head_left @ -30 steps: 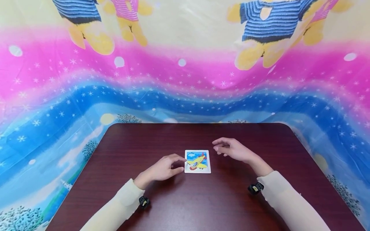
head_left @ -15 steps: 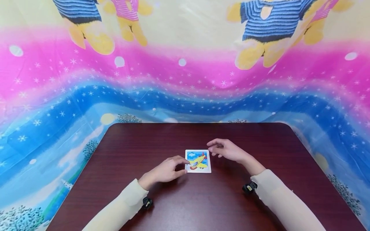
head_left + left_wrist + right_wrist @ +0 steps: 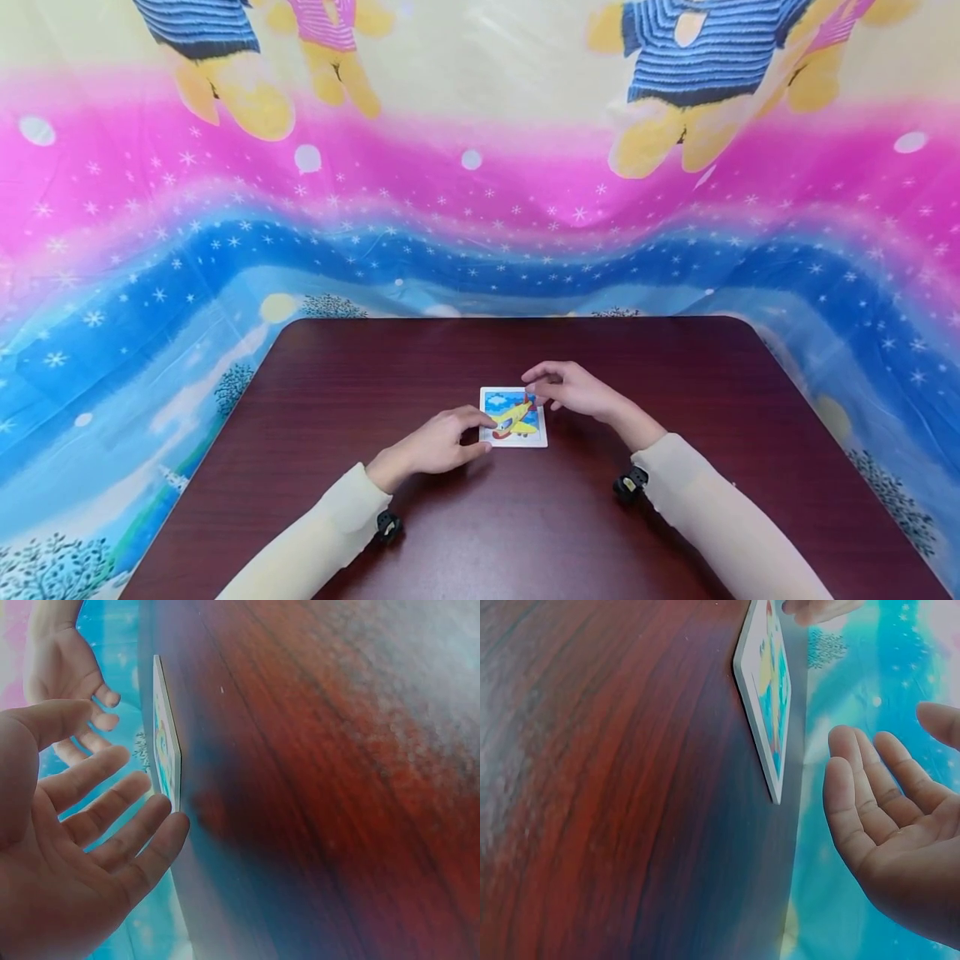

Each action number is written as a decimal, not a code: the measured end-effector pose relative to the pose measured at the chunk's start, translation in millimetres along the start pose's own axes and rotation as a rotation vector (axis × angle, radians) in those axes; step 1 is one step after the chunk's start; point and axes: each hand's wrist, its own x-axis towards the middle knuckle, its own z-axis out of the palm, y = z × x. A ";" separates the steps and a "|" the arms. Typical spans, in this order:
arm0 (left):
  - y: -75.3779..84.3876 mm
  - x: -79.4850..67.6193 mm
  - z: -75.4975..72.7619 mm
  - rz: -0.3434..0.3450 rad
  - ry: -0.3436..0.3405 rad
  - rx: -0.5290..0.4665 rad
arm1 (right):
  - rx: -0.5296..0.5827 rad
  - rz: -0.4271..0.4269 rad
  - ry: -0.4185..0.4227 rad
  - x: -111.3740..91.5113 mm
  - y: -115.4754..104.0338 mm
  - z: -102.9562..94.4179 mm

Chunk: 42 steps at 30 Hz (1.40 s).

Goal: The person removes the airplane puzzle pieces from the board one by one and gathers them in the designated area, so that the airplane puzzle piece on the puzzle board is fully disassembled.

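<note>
Nearest, my two cream sleeves (image 3: 315, 542) enter from 7 and 5 o'clock, each with a small black wrist camera (image 3: 387, 527). My left hand (image 3: 438, 442), fingers loosely extended and gripping nothing, sits at the 9 o'clock edge of the picture tile (image 3: 513, 417), fingertips at its border. My right hand (image 3: 573, 389), fingers relaxed and gently bent, hovers at the tile's 2 o'clock corner; contact cannot be told. The tile, a white-framed yellow aeroplane on blue, lies flat at the centre of the dark wooden worktop (image 3: 375, 367). Beyond, at 12 o'clock, hangs a pink-and-blue starred cloth (image 3: 480, 208) with cartoon figures.
</note>
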 end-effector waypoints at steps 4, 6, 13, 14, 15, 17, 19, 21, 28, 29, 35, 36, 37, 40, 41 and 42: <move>0.5 -0.1 0.0 0.023 -0.005 0.012 | 0.016 -0.001 -0.019 5.2 -0.1 4.1; 0.8 -0.1 0.2 0.031 -0.009 0.015 | 0.013 0.003 -0.026 7.1 -0.9 6.3; 0.5 1.5 2.5 0.030 -0.024 0.009 | 0.002 0.011 -0.034 13.8 -0.2 13.1; 0.4 1.6 3.0 0.029 -0.029 0.010 | 0.001 0.007 -0.036 14.8 0.1 13.8; 0.2 1.8 3.6 0.027 -0.034 0.016 | 0.001 0.009 -0.035 16.1 0.7 14.5; 0.5 1.8 4.6 0.021 -0.046 0.023 | 0.000 0.010 -0.033 18.9 1.9 15.8; 0.7 2.2 5.5 0.008 -0.057 0.035 | -0.007 0.010 -0.034 21.4 2.4 17.1; 1.1 2.6 6.4 -0.006 -0.066 0.045 | -0.009 0.014 -0.036 23.9 2.8 18.3; 2.5 2.9 8.4 -0.021 -0.076 0.057 | -0.026 0.034 -0.050 31.3 2.9 20.9; 2.8 2.8 8.6 -0.019 -0.073 0.056 | -0.028 0.035 -0.053 32.5 3.6 21.2; 4.4 2.4 8.9 -0.035 -0.078 0.059 | -0.030 0.039 -0.069 38.1 6.3 23.6; 4.6 2.2 8.9 -0.038 -0.080 0.062 | -0.029 0.045 -0.068 38.8 6.0 24.2; 4.9 1.9 8.7 -0.040 -0.080 0.061 | -0.027 0.045 -0.069 39.3 5.8 24.6; 5.6 1.3 8.0 -0.043 -0.083 0.057 | -0.026 0.048 -0.071 41.4 5.0 25.9; 5.8 1.1 7.9 -0.043 -0.083 0.054 | -0.026 0.050 -0.072 42.2 4.7 26.2; 5.8 0.9 7.9 -0.041 -0.081 0.055 | -0.025 0.051 -0.073 43.0 4.4 26.5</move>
